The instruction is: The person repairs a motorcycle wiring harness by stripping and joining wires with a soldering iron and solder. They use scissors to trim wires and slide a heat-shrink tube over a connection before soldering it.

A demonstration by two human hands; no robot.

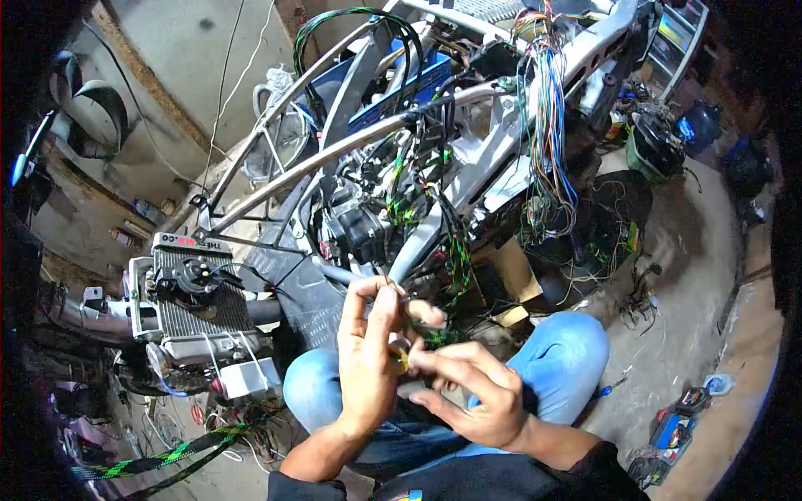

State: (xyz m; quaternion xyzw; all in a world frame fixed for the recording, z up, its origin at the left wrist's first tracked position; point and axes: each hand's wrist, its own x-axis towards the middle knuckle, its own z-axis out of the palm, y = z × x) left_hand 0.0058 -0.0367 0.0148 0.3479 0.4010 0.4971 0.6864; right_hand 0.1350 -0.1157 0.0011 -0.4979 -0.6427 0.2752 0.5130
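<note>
My left hand (368, 355) is raised in front of my lap, its thumb and fingers pinched together. Something thin and dark shows near its fingertips, too small to name. To its right, my right hand (484, 392) reaches across with bent fingers, their tips beside a small yellow piece (403, 360) between the two hands. Blur and the fingers hide most of what is held. Just beyond my hands is a motorcycle frame (334, 150) with black-and-green sleeved wiring (457, 259) hanging from it.
A loose bundle of coloured wires (547, 134) hangs at the frame's right. On the left stands a radiator (200, 309) with a white bottle (251, 380) beside it. A cardboard box (514, 271) sits beyond my knee. Tools (677, 426) lie at the lower right.
</note>
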